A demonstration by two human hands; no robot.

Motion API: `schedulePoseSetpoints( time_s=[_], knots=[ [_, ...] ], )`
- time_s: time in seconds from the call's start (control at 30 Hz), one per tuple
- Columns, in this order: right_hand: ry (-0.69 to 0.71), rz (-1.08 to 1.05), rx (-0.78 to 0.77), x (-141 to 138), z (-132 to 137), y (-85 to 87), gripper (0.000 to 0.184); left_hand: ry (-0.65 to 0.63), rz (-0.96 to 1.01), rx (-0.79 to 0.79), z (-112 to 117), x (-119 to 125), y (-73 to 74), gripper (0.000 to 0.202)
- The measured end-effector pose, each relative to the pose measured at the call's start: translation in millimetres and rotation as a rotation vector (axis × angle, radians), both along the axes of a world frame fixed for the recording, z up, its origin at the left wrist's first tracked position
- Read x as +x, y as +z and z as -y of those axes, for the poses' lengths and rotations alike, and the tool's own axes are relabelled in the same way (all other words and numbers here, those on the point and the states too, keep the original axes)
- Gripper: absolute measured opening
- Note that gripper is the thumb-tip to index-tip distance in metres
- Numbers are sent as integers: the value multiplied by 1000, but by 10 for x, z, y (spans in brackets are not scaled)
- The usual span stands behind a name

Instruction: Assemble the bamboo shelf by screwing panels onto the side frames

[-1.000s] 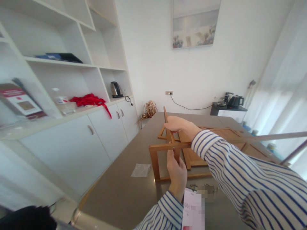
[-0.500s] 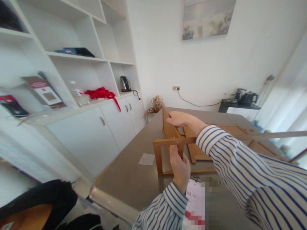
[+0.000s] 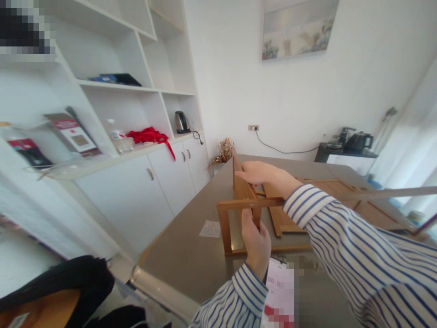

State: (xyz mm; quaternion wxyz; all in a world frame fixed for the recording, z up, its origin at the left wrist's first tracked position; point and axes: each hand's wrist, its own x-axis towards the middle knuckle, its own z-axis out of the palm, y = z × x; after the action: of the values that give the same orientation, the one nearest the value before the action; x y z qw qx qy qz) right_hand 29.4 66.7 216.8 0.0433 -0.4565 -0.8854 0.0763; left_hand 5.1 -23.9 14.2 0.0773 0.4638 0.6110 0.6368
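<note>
A brown wooden frame [image 3: 223,228] stands on the table, its long upper rail running off to the right beneath my right sleeve. A narrow wooden board [image 3: 244,189] is on edge, and its near end meets the inner side of that rail. My left hand [image 3: 256,241] is closed round the board's near end, just below the rail, with the thumb pointing up. Further back, my right hand [image 3: 264,175] grips the board's top edge from above. My right forearm passes over the rail and hides part of it. The exact joint between board and rail cannot be made out.
More flat wooden panels [image 3: 290,225] lie on the table [image 3: 180,255] to the right. A small clear plastic bag [image 3: 210,229] lies left of the frame. A printed sheet [image 3: 275,278] is near me. Shelves [image 3: 119,86] line the left wall, and a black-covered chair [image 3: 88,278] stands at lower left.
The view has shifted slightly, so the room appears a little further right and lower. Both hands keep their hold on the board, which shows no clear movement against the frame.
</note>
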Motion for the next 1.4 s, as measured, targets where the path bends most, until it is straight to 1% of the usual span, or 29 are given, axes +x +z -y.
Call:
schedulePoseSetpoints(
  time_s=[0.1, 0.13, 0.2, 0.23, 0.3, 0.37, 0.43, 0.57, 0.73, 0.83, 0.93, 1.07, 1.13, 1.23, 1.33, 1.4],
  knots=[
    [10, -56, 115, 233, 298, 37, 56, -12, 5, 22, 9, -10, 5, 48],
    [65, -79, 128, 330, 405, 28, 58, -14, 12, 29, 12, -15, 7, 47],
    [294, -181, 165, 522, 587, -29, 59, -19, 25, 38, 20, -25, 16, 45],
    [353, -183, 184, 606, 651, -71, 62, -25, 29, 42, 24, -30, 23, 44],
    [390, -162, 213, 727, 717, -163, 63, -34, 28, 51, 33, -38, 40, 42],
    [413, -142, 209, 780, 721, -237, 58, -26, 18, 56, 41, -44, 60, 45],
    [433, -136, 197, 777, 702, -272, 54, -16, 7, 49, 48, -52, 79, 47],
    [473, -136, 178, 728, 688, -262, 53, -9, -4, 40, 64, -85, 94, 49],
    [494, -147, 158, 727, 680, -253, 53, -48, 8, 66, 94, -135, 97, 52],
    [493, -143, 155, 737, 666, -255, 53, -108, 32, 92, 131, -170, 137, 53],
    [477, -125, 156, 740, 663, -253, 54, -225, 42, 125, 183, -231, 184, 53],
    [471, -105, 182, 739, 671, -257, 53, -349, 56, 177, 224, -355, 168, 47],
    [471, -85, 213, 738, 677, -264, 54, -348, 74, 194, 216, -409, 132, 45],
    [473, -46, 263, 734, 688, -277, 54, -303, 106, 200, 181, -440, 106, 42],
    [486, -26, 288, 733, 700, -286, 53, -329, 185, 200, 147, -430, 147, 38],
    [493, -20, 302, 735, 703, -284, 52, -364, 256, 204, 131, -424, 193, 40]
  ],
)
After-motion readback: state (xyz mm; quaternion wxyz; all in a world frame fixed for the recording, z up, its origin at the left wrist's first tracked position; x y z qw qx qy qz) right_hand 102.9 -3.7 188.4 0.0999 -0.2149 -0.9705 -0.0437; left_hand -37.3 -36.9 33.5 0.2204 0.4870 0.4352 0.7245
